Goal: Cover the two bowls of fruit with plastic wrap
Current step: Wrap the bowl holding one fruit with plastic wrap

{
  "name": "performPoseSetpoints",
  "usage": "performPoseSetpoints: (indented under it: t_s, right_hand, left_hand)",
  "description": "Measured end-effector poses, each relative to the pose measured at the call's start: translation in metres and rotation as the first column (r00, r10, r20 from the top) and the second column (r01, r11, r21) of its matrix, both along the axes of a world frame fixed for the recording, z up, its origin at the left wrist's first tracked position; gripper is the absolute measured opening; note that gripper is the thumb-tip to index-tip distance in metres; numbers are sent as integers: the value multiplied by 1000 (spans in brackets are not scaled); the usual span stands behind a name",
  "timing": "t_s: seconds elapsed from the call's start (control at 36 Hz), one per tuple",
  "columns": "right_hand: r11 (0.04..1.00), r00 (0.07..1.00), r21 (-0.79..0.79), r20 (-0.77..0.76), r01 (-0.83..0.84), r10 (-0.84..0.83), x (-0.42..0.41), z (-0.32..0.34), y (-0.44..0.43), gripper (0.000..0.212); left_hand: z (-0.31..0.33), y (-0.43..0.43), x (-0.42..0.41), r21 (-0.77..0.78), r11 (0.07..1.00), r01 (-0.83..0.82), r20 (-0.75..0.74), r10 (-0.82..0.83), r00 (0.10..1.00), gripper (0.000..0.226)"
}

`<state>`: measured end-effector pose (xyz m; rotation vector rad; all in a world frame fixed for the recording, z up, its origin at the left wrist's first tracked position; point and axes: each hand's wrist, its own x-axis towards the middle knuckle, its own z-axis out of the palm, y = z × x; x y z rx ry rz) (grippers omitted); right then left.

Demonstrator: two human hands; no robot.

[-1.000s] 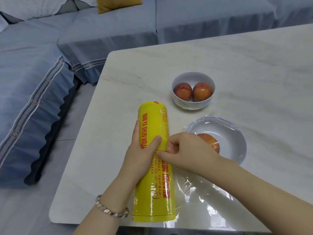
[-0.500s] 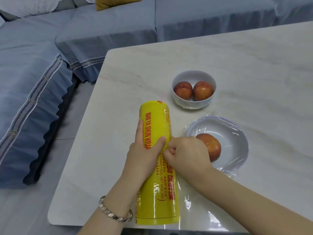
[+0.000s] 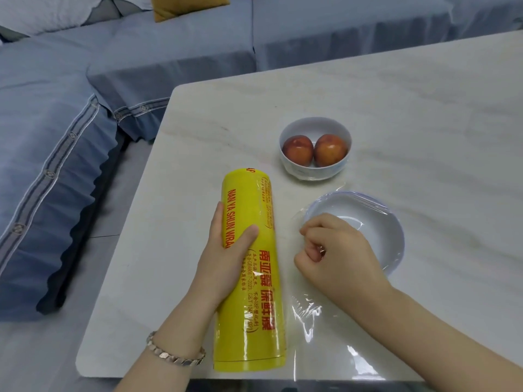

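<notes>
Plastic wrap [image 3: 308, 309] between curled right fingers [image 3: 312, 232]

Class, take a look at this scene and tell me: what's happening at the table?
A person is wrapping bowls. Their left hand holds the yellow wrap roll down on the table; their right hand pinches clear film by the wide bowl, which has film across it. The small bowl holds two fruits.

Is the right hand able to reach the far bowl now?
Probably yes: the far bowl sits just beyond the right hand, and nothing stands between them, though the hand pinches film.
</notes>
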<state>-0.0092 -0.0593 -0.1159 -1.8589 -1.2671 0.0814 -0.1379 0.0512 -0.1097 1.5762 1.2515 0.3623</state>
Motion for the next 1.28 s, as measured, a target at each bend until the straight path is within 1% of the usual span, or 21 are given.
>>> performPoseSetpoints:
  t_s: [0.08, 0.22, 0.25, 0.31, 0.33, 0.42, 0.47, 0.53, 0.69, 0.78, 0.86, 0.89, 0.92, 0.94, 0.97, 1.0, 1.03, 1.08, 1.11, 1.19, 1.28]
  right_hand:
    - [1000, 999, 12, 34, -12, 11, 1, 3, -10, 24]
    - [1000, 999, -14, -46, 11, -12, 1, 7, -23, 7]
    - [999, 998, -44, -53, 15, -17, 2, 7, -24, 10]
    - [993, 997, -117, -71, 20, -28, 3, 4, -23, 38]
    - [991, 996, -134, -82, 12, -24, 3, 4, -22, 45]
    - [985, 995, -159, -89, -67, 53, 3, 7, -18, 42]
    - [967, 988, -217, -104, -136, 115, 4, 10, -15, 49]
    - [949, 981, -257, -115, -183, 158, 6, 14, -13, 52]
    - [928, 935, -151, -159, -341, 318, 12, 14, -15, 30]
    - [885, 881, -147, -260, -442, 396, 12, 14, -20, 27]
    - [830, 813, -209, -426, -516, 398, 11, 28, -24, 26]
    - [815, 810, -231, -420, -531, 409, 11, 32, -25, 32]
    - [791, 815, -272, -385, -548, 432, 11, 37, -25, 44]
    - [756, 825, -342, -332, -558, 458, 9, 41, -24, 56]
    - [717, 834, -427, -266, -552, 484, 7, 44, -22, 64]
    - [687, 840, -497, -200, -530, 504, 4, 45, -20, 66]
    - [676, 843, -537, -139, -505, 520, 0, 45, -18, 61]
    - [694, 848, -545, -60, -470, 527, -9, 44, -13, 50]
    - [704, 859, -542, -68, -459, 508, -13, 44, -10, 51]
    - [705, 884, -538, -208, -462, 419, -17, 42, 3, 58]
    - [698, 876, -531, -321, -480, 359, -17, 41, 12, 60]
  left_hand:
    - [0, -2, 1, -6, 1000, -3, 8, 3, 1000, 74]
    - [1, -1, 0, -21, 1000, -18, 22, 19, 1000, 73]
    - [1, -1, 0, -25, 999, -22, 23, 22, 999, 73]
    - [1, -1, 0, -27, 999, -22, 24, 23, 999, 73]
    - [0, -1, 0, -24, 999, -21, 24, 22, 999, 73]
    - [-1, -2, 0, -13, 1000, -18, 27, 18, 999, 74]
    - [-1, -2, 0, -13, 1000, -15, 25, 15, 1000, 73]
    - [-1, -3, 0, -21, 1000, -18, 26, 18, 999, 73]
    - [-1, -1, -1, -32, 999, -37, 28, 38, 999, 72]
    - [-1, -1, -1, -42, 998, -42, 38, 44, 998, 72]
    - [0, -1, -1, -37, 998, -40, 40, 42, 998, 72]
    - [0, -1, -1, -32, 999, -37, 43, 38, 998, 72]
    - [0, -2, -1, -28, 999, -34, 44, 35, 998, 72]
    - [0, -2, 0, -22, 999, -31, 45, 32, 998, 72]
    - [1, -3, 0, -15, 999, -31, 44, 31, 999, 72]
    - [1, -3, 1, -8, 999, -32, 40, 32, 999, 72]
    - [2, -2, 1, -1, 999, -35, 36, 35, 999, 72]
    - [4, -1, 2, 5, 999, -37, 36, 37, 999, 71]
    - [6, 0, 2, 8, 999, -40, 42, 39, 998, 71]
    - [15, 7, 3, 40, 997, -68, 63, 66, 996, 72]
    - [21, 17, 3, 100, 991, -86, 44, 82, 996, 73]
